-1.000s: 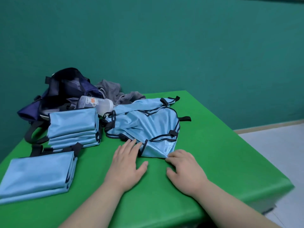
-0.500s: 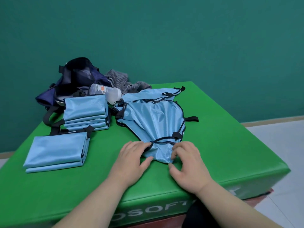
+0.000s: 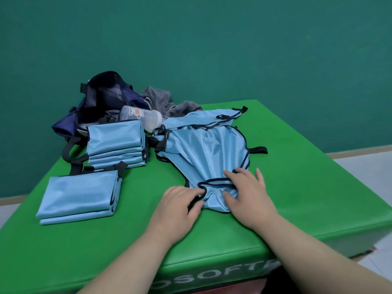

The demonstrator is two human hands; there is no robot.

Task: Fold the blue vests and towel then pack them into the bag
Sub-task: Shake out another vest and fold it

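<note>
On the counter (image 3: pixel 301 194), the left hand (image 3: pixel 179 203) pinches the loose vest (image 3: pixel 207 153) at its near edge while the right hand (image 3: pixel 249 194) presses it, fingers spread flat.

green mat (image 3: pixel 318 198) front | "OSOFT", partly cut off | bottle (image 3: pixel 140 116) label | unreadable

Light-blue black-trimmed vest (image 3: pixel 203 158), navy bag (image 3: pixel 101 107), grey striped towel (image 3: pixel 161 100), green table (image 3: pixel 297 187)
</note>
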